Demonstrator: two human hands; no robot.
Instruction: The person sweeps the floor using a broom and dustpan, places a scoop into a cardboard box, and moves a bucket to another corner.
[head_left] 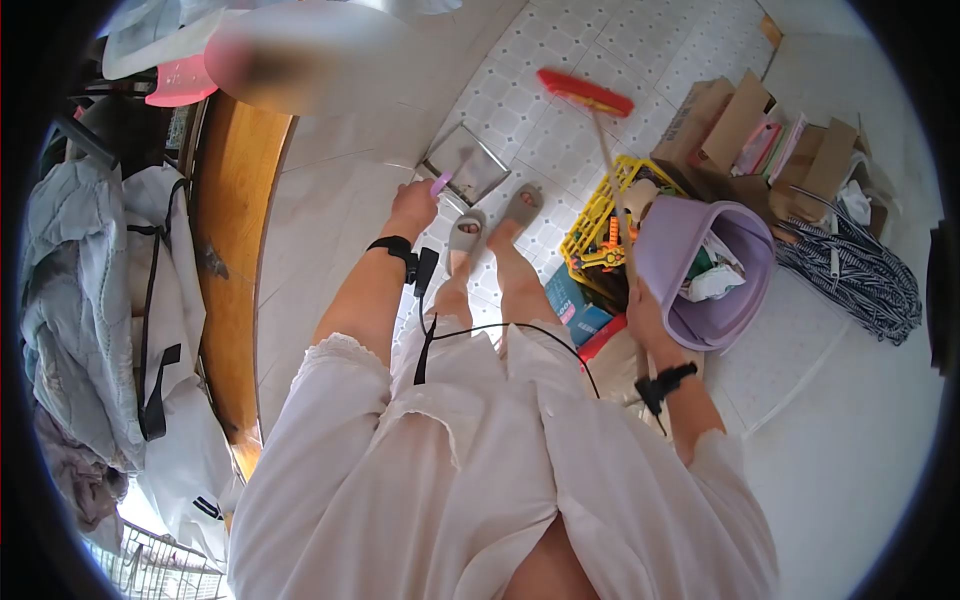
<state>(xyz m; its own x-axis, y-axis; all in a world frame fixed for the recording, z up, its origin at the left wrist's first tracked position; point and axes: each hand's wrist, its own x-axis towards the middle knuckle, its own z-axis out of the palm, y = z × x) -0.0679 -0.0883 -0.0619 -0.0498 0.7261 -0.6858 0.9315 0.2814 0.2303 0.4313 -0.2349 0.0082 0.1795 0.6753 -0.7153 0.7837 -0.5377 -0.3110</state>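
The head camera looks straight down on a person standing on a white tiled floor (340,200). The left hand (415,205) is closed around the pink handle (441,184) of a metal dustpan (466,165), which rests on the tiles just ahead of the grey slippers (467,232). The right hand (643,318) is wrapped around the wooden shaft of a broom (610,160) whose red head (585,92) lies on the floor beyond the pan, apart from it. The pan's tray looks empty, so the sweeping seems barely begun: no debris appears gathered, and the broom head would need to be drawn toward the pan. To the right sit a lilac plastic tub (700,265) holding scraps, a yellow crate (600,220), open cardboard boxes (730,125) and striped fabric (850,270). A wooden counter (235,250) edge runs along the left beside piled laundry bags (160,300).
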